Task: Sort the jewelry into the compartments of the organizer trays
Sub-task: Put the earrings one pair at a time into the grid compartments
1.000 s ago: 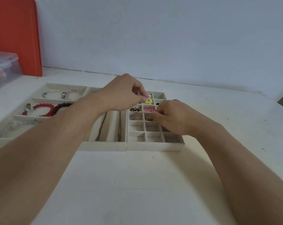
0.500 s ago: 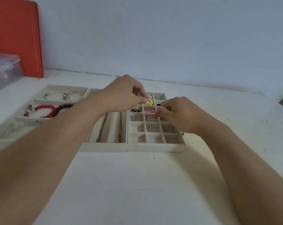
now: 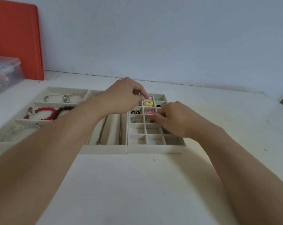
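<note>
While both of my hands work over the gridded tray at frame centre, I judge they are seating small earrings cell by cell. In the head view my left hand curls over the tray's far rows, fingertips pinching something pale I cannot identify. My right hand pinches a tiny piece at a middle cell, beside the pink earrings. Yellow studs sit further back. Necklaces and red bracelets lie sorted to the left. My forearms hide several cells. A clear box stands at upper left.
</note>
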